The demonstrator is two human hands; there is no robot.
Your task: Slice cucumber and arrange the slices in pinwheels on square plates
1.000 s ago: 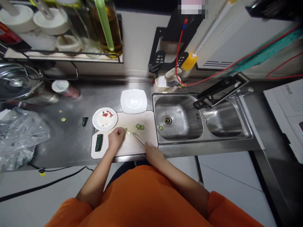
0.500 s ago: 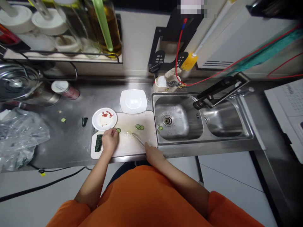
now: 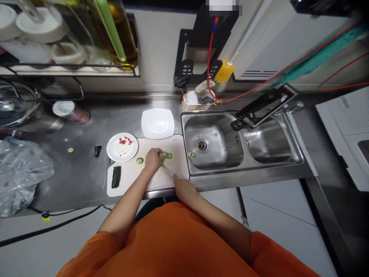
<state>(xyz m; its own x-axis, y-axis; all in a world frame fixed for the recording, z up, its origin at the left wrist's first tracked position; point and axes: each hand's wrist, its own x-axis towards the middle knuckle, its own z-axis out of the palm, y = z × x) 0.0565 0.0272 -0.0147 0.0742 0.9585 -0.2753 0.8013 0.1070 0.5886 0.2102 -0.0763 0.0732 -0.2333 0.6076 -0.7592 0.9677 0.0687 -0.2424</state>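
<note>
My left hand (image 3: 153, 160) is over the middle of the white cutting board (image 3: 152, 182), its fingers pinched together at the edge of a small group of cucumber slices (image 3: 169, 156). My right hand (image 3: 184, 189) is wrapped around the handle of a knife (image 3: 167, 171), whose blade points up and left, low over the board. To the left of my left hand lies another cucumber slice (image 3: 140, 160). A dark green piece of cucumber (image 3: 116, 177) rests at the board's left end.
A white plate with red bits (image 3: 112, 152) overlaps the board's upper left corner. Behind the board is a white square dish (image 3: 158, 124). The double sink (image 3: 216, 169) adjoins on the right, with slices at its edge. A cucumber end (image 3: 97, 151) and a plastic bag (image 3: 25, 169) lie left.
My left hand has moved right, from the single slice to the group of slices. That single slice now lies uncovered on the board. My right hand still holds the knife in nearly the same place.
</note>
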